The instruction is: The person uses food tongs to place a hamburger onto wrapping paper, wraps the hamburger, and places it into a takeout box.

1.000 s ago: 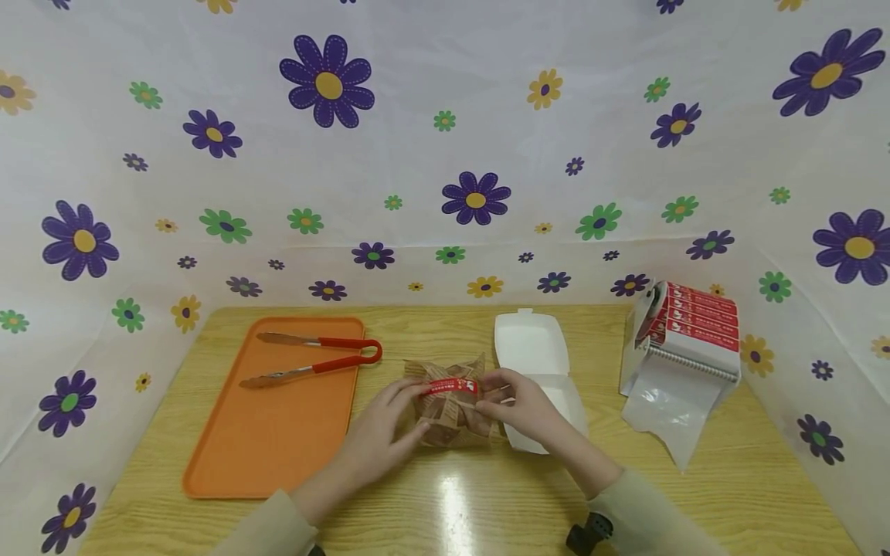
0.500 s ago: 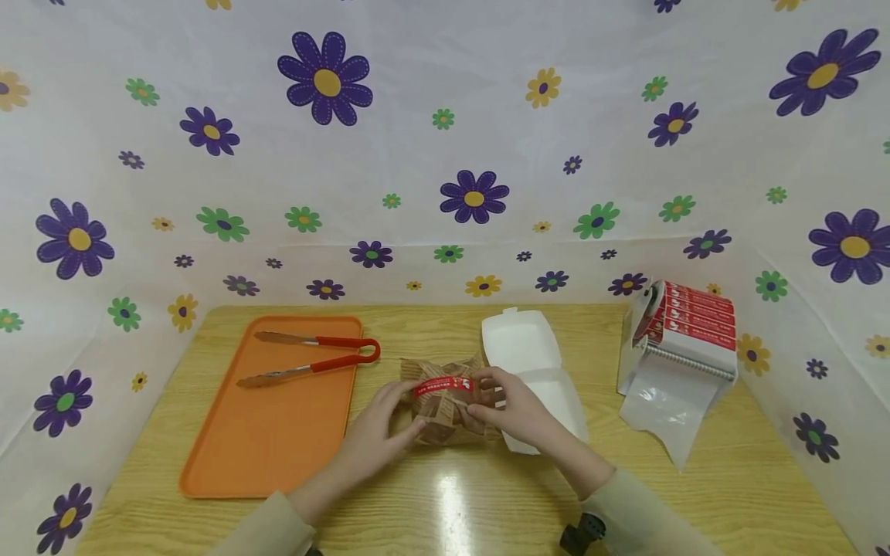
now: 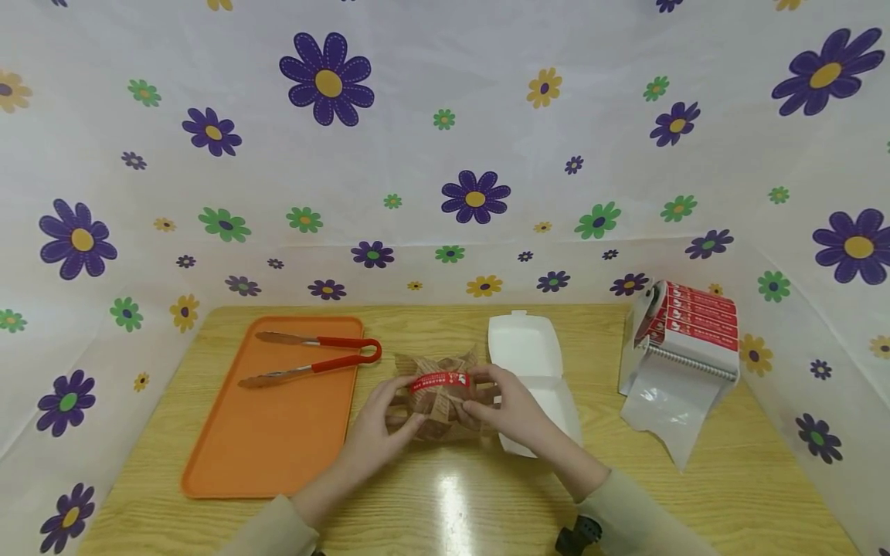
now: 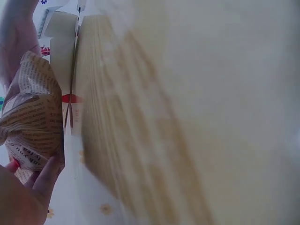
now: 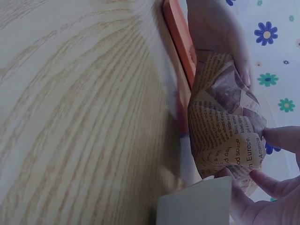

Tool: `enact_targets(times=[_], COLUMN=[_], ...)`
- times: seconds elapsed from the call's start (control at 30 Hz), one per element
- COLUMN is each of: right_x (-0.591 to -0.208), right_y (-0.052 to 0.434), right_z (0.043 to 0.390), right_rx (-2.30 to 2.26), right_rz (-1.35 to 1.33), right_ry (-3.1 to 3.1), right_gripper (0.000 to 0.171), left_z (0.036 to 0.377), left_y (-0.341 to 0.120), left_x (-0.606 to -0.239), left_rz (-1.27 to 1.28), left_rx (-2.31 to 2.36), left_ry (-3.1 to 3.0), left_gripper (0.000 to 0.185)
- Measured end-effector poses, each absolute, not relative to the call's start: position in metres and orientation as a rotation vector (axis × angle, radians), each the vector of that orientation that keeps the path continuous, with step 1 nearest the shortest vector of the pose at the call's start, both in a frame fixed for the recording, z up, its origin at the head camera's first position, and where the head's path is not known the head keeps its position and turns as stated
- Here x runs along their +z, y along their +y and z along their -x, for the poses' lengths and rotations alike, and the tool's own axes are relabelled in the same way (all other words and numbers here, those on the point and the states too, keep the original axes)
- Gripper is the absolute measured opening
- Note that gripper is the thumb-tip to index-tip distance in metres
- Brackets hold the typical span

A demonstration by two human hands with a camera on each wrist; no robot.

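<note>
Wrapped bundle [image 3: 439, 400] has shifted slightly left; I see the left hand [image 3: 375, 426] and right hand [image 3: 513, 405] gripping its sides.

The crumpled, lettered brown paper parcel [image 3: 441, 408], a red label [image 3: 440, 381] across its top, is just left of the open white box [image 3: 526, 345].

Tongs [image 3: 337, 362] on the tray [image 3: 271, 440] at left, parcel [image 3: 439, 403] midway, box [image 3: 528, 351] just right of it, dispenser [image 3: 691, 340] farther right
</note>
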State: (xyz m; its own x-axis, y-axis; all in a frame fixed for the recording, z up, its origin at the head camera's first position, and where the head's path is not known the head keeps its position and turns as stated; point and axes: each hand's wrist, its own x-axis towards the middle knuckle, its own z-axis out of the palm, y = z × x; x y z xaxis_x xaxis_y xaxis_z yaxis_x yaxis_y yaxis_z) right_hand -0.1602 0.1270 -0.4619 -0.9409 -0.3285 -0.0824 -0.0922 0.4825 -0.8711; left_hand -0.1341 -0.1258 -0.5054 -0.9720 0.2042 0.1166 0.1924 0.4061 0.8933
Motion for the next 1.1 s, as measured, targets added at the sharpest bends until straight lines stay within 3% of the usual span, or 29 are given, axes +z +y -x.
enact_targets(times=[1.1], right_x=[-0.419], right_y=[0.211], right_z=[0.137], right_rx=[-1.59], right_rz=[0.228], right_ry=[2.459], right_gripper=[0.053], left_z=[0.141], left_y=[-0.048], left_x=[-0.47], left_rz=[-0.58], left_rx=[1.827], left_ry=[2.359], left_gripper=[0.066])
